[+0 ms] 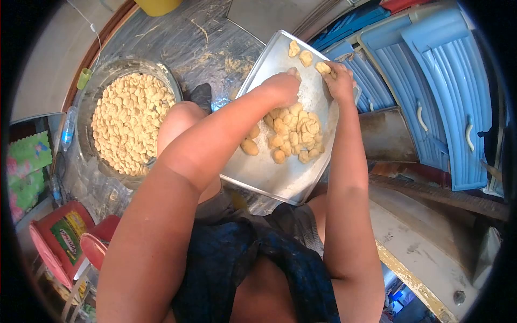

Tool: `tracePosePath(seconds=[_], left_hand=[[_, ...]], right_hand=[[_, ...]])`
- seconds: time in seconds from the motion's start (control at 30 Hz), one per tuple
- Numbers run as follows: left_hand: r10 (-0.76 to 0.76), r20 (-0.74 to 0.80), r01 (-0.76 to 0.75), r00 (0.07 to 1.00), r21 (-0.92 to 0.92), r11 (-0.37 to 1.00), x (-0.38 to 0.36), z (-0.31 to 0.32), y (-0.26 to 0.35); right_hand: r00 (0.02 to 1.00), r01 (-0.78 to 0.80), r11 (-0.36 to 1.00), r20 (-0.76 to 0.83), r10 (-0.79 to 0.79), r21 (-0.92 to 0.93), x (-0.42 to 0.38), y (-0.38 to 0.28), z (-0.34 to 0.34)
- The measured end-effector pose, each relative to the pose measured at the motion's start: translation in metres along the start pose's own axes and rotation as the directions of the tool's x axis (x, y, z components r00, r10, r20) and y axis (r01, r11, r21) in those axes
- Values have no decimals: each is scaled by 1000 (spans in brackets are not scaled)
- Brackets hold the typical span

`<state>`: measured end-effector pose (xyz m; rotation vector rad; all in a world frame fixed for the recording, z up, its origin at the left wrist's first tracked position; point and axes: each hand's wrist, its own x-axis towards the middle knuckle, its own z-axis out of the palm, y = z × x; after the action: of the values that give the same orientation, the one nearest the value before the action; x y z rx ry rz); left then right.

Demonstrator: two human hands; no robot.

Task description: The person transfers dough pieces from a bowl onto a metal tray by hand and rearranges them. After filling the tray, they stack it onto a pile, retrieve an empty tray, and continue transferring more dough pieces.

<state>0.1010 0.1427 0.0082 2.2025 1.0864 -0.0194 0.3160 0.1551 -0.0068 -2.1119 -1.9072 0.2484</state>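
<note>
A metal tray (253, 175) lies tilted across my lap, with a heap of tan dough pieces (293, 129) in its middle. A few darker rounded lumps (249, 147) sit at the tray's left side. My right hand (340, 82) is at the upper right of the tray, its fingers pinching a dough piece (322, 68). My left hand (283, 87) is closed above the heap; the fingers hide most of what they hold, if anything. Two more dough pieces (306, 58) lie by the tray's far edge.
On the left, a large round basin (176, 89) is full of small dough pieces. Blue plastic drawers (425, 91) stand close on the right. A red container (59, 237) and a plastic bottle (68, 128) are at the left; a yellow bucket (158, 5) is at the back.
</note>
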Motion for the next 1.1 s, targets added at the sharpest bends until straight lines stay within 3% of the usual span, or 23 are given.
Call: tracePosePath(seconds=[0.07, 0.13, 0.17, 0.23, 0.3, 0.33, 0.43, 0.47, 0.5, 0.57, 0.63, 0.7, 0.77, 0.83, 0.9, 0.93, 1.0, 1.1], left_hand=[[5, -53, -4, 999, 5, 1000, 2, 3, -5], [-55, -156, 52, 986, -24, 998, 6, 3, -11], [-57, -156, 53, 986, -26, 998, 8, 1, -13], [-112, -211, 106, 971, -39, 994, 12, 1, -16], [-125, -175, 113, 976, -81, 990, 7, -5, -11], [-127, -203, 111, 971, -91, 990, 5, -7, -10], [-149, -221, 124, 964, -124, 985, 3, -14, -5], [-180, -245, 149, 953, -141, 979, 2, -15, -4], [-211, -265, 172, 941, -160, 972, 1, -14, -4], [-181, -241, 153, 953, -133, 979, 6, -9, -12], [-144, -214, 126, 966, -98, 987, 13, -5, -17], [-123, -201, 120, 972, -25, 992, 18, -4, -21], [-114, -217, 108, 969, -38, 993, 18, -4, -21], [-110, -236, 99, 966, -58, 993, 13, -8, -18], [-105, -185, 104, 977, -18, 994, 3, -20, -7], [-97, -179, 95, 979, -17, 995, 6, -16, -8], [-36, 48, 44, 998, -188, 981, 16, -11, -15], [22, -34, -26, 999, -122, 992, 6, -4, -11]], right_hand=[[1000, 15, 1000, 23, -14, -27, -2, -9, -3], [987, 9, 997, -160, 4, 78, -13, -15, -9], [987, 10, 997, -158, 2, 76, -17, -19, -10], [949, -175, 873, 315, 26, 454, -32, -29, -9], [840, -5, 975, 529, -116, 223, -59, -58, -10], [811, 105, 969, 545, -212, 222, -63, -65, -9], [888, -38, 936, 441, -130, 351, -54, -58, -6], [940, -139, 921, 342, 7, 364, -51, -62, -12], [939, -139, 922, 344, 6, 363, -47, -61, -6], [994, -2, 861, -96, 59, 508, -33, -54, 12], [995, -19, 886, -76, 61, 464, -31, -52, 21], [999, 41, 946, 20, -50, 322, -29, -55, 19], [998, 65, 954, 4, -69, 292, -39, -62, 1], [911, -75, 950, 409, -59, 302, -54, -67, -17], [825, 12, 892, 500, -264, 452, -78, -78, -12], [839, 153, 923, 447, -310, 354, -88, -83, 0], [850, 85, 907, 446, -282, 412, -93, -80, 2], [861, 7, 872, 441, -254, 489, -85, -67, -3]])
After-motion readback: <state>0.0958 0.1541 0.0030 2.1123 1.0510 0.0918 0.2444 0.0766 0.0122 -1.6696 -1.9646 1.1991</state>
